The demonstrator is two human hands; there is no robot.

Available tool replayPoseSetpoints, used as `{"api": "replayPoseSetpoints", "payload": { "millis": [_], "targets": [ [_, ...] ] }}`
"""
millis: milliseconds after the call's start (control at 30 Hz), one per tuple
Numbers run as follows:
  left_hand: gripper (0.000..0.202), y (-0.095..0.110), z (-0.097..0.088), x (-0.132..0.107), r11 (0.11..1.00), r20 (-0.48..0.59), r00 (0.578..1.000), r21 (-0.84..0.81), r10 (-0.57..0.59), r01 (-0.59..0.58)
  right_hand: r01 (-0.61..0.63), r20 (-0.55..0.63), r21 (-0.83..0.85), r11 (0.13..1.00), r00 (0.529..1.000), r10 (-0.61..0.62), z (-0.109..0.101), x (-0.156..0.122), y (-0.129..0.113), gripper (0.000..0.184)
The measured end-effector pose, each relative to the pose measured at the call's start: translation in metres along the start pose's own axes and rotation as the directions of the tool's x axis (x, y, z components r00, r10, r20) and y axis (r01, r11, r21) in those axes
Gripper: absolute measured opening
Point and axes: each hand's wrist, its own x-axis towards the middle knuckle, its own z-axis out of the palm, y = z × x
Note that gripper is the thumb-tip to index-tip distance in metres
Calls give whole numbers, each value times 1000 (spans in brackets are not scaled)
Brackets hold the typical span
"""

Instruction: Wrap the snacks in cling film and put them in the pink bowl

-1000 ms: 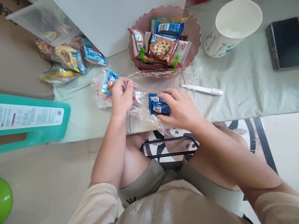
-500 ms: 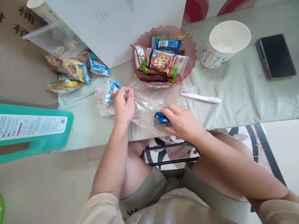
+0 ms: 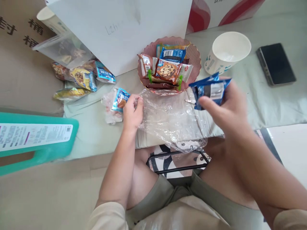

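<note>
My right hand [image 3: 230,108] is closed on blue snack packets [image 3: 211,91], raised above the cloth at the right of the bowl. Fingers pinched, my left hand [image 3: 133,111] grips the edge of a crumpled clear plastic bag [image 3: 170,116]. The bag spreads over the cloth and hangs past its front edge. Just left of that hand lies a light blue snack packet [image 3: 119,100], beside more crumpled clear wrap [image 3: 109,110]. Behind the bag stands a pink ribbed bowl [image 3: 197,62] with several wrapped snacks. A white craft knife [image 3: 190,101] shows only its blade end; the packets hide the rest.
A white paper cup [image 3: 225,56] and a black phone [image 3: 277,64] are at the right. Several snack packets [image 3: 82,78] lie at the left beside a white box [image 3: 115,35]. A teal jug [image 3: 55,145] stands at the left edge, near a cardboard box [image 3: 21,73].
My right hand has lifted the blue packets off the plastic bag and moved them right and up. My left hand keeps its pinch on the bag. The view has shifted slightly.
</note>
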Motion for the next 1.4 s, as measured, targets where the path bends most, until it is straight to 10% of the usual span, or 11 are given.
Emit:
{"api": "replayPoseSetpoints", "payload": {
  "millis": [167, 367, 833, 1033, 1233, 1400],
  "targets": [
    [15, 5, 0, -1, 1000, 8, 1000, -4, 0, 0, -150, -172, -139, 979, 977, 125, -1, 72, -21, 16],
    [15, 7, -1, 0, 999, 45, 999, -42, -4, 5, -115, 37, -593, 797, 985, 170, 11, 129, -52, 15],
    [17, 15, 3, -2, 998, 74, 997, -55, 34, -30, 92, 240, -790, 607, 956, 168, 26, 142, -50, 43],
    [17, 15, 4, -2, 997, 69, 997, -65, 36, -31, 128, 197, -625, 770, 980, -3, 8, 129, -52, 47],
    [16, 13, 5, -2, 999, 86, 996, -52, 21, -16, 663, 578, -275, 697, 693, -431, -7, 137, -1, 35],
    [17, 10, 5, -2, 997, 81, 997, -76, 7, -1, 686, 670, -280, 672, 641, -376, -7, 146, 13, 51]
  ]
}}
